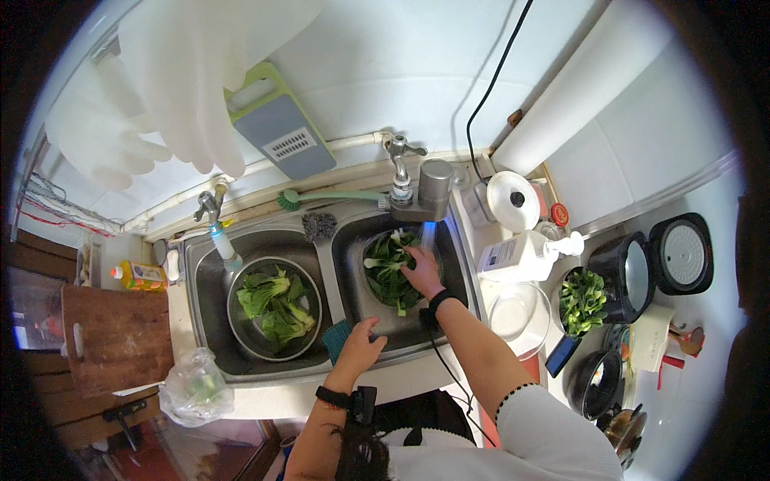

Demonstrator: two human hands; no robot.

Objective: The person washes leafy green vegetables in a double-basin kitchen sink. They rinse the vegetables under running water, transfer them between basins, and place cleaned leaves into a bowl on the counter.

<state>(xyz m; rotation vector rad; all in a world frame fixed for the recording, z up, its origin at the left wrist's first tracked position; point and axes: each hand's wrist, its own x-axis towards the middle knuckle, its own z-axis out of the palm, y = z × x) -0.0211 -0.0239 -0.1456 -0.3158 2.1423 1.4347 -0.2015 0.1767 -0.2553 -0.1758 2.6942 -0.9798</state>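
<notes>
In the right sink basin, my right hand (423, 272) reaches into dark leafy greens (385, 273) with pale stems. Its thumb and fingers touch the leaves; whether they grip a stalk is hard to tell. Water lit blue (429, 231) runs from the grey tap-mounted unit (434, 186) just behind that hand. My left hand (361, 347) hovers over the basin's front edge, fingers apart and holding nothing. Beside it a teal cloth (337, 340) drapes over the divider. More bok choy (280, 309) lies in a round metal bowl (231, 317) in the left basin.
A second tap (216, 231) overhangs the left basin. A dark scrubber (319, 226) and green brush (301, 197) lie behind the divider. To the right stand a white pump bottle (517, 257), a clear bowl (518, 318) and more greens (582, 302). A plastic bag (197, 388) sits at front left.
</notes>
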